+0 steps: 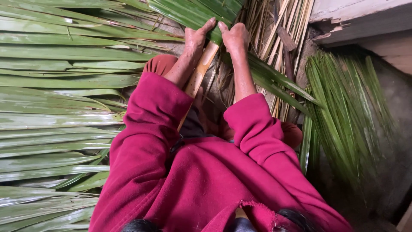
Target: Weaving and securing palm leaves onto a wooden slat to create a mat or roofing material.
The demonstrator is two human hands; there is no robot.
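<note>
left hand | right hand | both pinching green leaf over bamboo stick

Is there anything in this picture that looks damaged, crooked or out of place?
Only small things stand out. The red sweater has a frayed, torn hem at the bottom of the view. Both hands, left hand and right hand, press green leaves onto a pale stick. The leaf piles lie loose but orderly.
</note>
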